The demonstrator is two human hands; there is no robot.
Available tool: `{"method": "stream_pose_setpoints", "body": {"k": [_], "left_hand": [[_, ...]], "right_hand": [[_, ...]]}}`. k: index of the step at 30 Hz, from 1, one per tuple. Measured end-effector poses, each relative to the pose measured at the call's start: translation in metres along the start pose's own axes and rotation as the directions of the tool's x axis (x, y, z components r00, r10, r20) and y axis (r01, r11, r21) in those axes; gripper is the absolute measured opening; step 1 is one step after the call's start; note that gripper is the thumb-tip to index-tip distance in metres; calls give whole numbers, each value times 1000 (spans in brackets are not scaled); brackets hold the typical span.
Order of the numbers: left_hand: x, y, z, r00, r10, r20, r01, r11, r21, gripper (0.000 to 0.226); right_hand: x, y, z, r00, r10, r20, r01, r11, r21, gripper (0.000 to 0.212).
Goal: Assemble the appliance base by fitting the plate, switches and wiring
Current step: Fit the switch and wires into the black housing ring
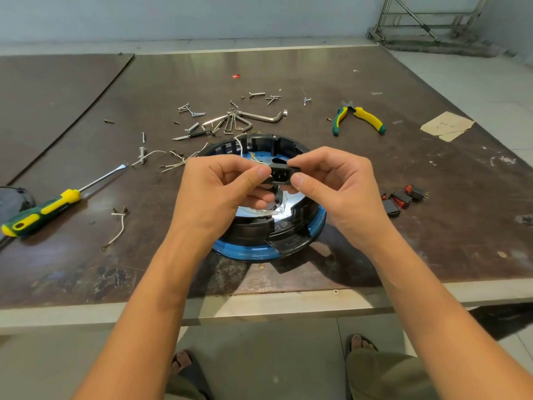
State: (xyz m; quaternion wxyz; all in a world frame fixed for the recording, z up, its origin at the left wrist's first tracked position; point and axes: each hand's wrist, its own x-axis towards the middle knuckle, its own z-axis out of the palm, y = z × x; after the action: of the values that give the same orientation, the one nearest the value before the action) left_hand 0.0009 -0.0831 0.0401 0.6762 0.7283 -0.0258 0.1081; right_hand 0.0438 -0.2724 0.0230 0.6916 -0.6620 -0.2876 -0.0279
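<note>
Both hands, left hand [227, 183] and right hand [331, 180], pinch the socket [281, 175] above the base [268, 249]. Switches [402, 199] and wires [173, 163] lie unfitted on the bench [86, 272]; assembly appears early.

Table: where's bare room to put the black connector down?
Bare: front right, between the switches, the base and the table edge; also most of the far strip beyond the pliers and hex keys. Crowded: behind and left of the base, with screws and loose wires.
</note>
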Motion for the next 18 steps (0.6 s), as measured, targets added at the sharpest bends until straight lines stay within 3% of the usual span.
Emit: {"method": "stream_pose_setpoints", "body": {"k": [7,18], "left_hand": [[4,-4,-8,996,-47,74,50,998,-36,15],[3,-4,-7,996,-16,88,16,1000,4,21]], "right_hand": [[0,0,0,1000,13,-13,-13,999,-31,21],[0,1,-2,1000,-1,15,2,1000,-28,23]]}}
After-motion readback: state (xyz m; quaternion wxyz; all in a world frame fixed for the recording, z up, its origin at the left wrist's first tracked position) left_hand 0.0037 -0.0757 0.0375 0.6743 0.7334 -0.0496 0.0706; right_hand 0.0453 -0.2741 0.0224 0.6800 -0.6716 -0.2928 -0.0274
